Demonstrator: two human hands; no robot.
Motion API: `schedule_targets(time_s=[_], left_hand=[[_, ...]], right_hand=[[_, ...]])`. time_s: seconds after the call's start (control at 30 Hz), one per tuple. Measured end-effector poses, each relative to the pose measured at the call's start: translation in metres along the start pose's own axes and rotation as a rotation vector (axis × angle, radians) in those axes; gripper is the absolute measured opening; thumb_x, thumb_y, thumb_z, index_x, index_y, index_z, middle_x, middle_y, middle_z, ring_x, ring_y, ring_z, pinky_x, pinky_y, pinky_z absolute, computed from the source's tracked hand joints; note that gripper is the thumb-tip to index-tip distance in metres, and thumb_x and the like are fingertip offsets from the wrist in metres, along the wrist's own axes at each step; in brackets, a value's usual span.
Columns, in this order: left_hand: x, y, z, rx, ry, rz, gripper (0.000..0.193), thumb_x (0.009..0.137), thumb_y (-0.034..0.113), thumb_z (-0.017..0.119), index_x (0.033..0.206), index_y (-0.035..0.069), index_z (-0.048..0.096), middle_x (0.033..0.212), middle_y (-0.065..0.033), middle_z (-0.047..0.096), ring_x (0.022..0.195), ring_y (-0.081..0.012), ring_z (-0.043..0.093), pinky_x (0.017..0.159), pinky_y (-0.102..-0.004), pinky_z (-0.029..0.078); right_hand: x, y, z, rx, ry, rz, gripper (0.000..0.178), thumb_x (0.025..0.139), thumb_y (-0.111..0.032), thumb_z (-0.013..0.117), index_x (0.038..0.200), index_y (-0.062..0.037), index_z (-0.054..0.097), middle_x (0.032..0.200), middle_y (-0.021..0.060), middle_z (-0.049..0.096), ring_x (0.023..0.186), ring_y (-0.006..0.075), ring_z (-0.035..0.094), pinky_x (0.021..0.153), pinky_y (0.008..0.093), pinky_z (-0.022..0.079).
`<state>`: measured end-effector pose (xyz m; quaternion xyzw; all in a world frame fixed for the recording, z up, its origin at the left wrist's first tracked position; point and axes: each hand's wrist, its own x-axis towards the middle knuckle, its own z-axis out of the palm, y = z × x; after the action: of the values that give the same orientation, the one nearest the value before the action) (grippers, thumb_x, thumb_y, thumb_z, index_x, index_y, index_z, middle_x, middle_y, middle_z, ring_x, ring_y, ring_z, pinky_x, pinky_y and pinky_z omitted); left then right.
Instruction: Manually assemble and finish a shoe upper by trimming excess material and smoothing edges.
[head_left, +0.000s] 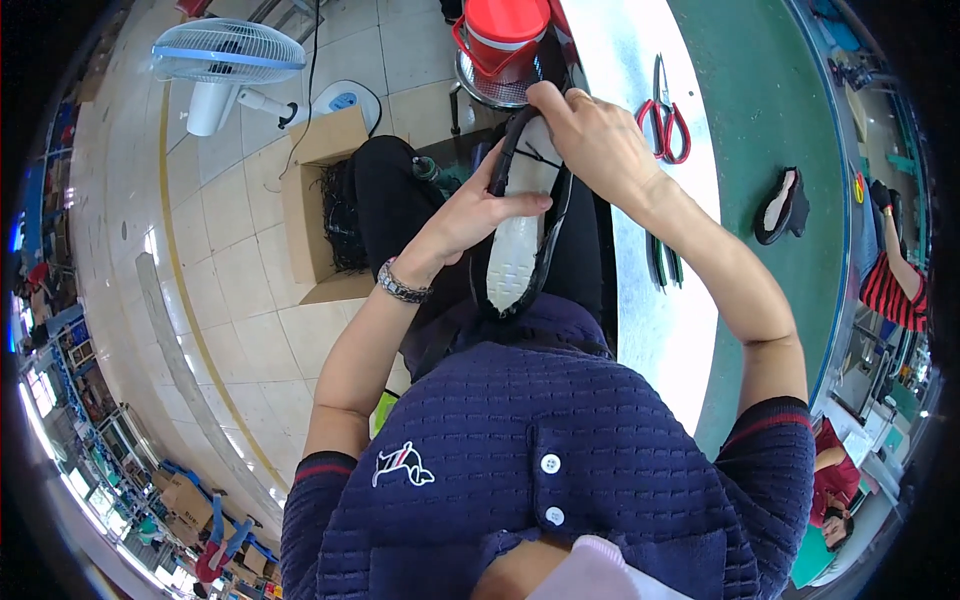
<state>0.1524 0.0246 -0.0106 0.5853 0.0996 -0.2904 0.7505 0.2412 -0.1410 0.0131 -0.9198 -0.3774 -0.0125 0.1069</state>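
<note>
A black shoe upper with a white sole board [515, 250] lies bottom up over my lap, its pointed end toward me. My left hand [470, 215] grips its left side, with the thumb across the white board. At the far end my right hand [598, 140] is closed on the black edge, fingers bent over it. Thin black cords [538, 155] cross the board between my hands. What exactly the right fingertips pinch is hidden.
Red-handled scissors [663, 125] and dark green-handled tools [660, 265] lie on the metal bench [650, 340] at right. Another shoe upper [777, 207] rests on the green surface [740, 120]. Left are a carton of black cords [308, 220] and a fan [228, 52]; a red bucket [505, 25] stands ahead.
</note>
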Motion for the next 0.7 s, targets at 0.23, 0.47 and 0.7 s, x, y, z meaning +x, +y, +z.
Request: schedule_targets(time_s=[0.23,0.47,0.7], left_hand=[[0.004,0.011,-0.004,0.037,-0.019,-0.017,0.095,0.076,0.024,0.079,0.150,0.007,0.021,0.132,-0.0124,0.052,0.120,-0.0203,0.051,0.102,-0.0339,0.040],[0.003,0.012,-0.004,0.108,-0.031,-0.028,0.097,0.075,0.025,0.079,0.150,0.006,0.020,0.132,-0.0133,0.052,0.119,-0.0199,0.052,0.102,-0.0342,0.040],[-0.004,0.017,-0.003,0.098,0.021,-0.057,0.099,0.074,0.027,0.080,0.149,0.004,0.019,0.128,-0.0148,0.055,0.113,-0.0195,0.056,0.100,-0.0338,0.042]], right_hand=[[-0.001,0.026,-0.018,0.285,0.000,0.019,0.058,0.078,0.001,0.055,0.134,-0.0126,0.042,0.084,0.0169,0.066,0.072,0.0345,0.066,0.065,0.0432,0.053],[0.016,0.015,-0.012,-0.056,-0.151,-0.137,0.061,0.079,0.000,0.056,0.137,-0.0101,0.039,0.078,0.0172,0.065,0.072,0.0355,0.066,0.065,0.0437,0.053],[0.017,0.032,-0.011,0.174,-0.038,-0.186,0.061,0.080,0.002,0.054,0.137,-0.0100,0.037,0.071,0.0176,0.064,0.061,0.0331,0.065,0.061,0.0410,0.054]])
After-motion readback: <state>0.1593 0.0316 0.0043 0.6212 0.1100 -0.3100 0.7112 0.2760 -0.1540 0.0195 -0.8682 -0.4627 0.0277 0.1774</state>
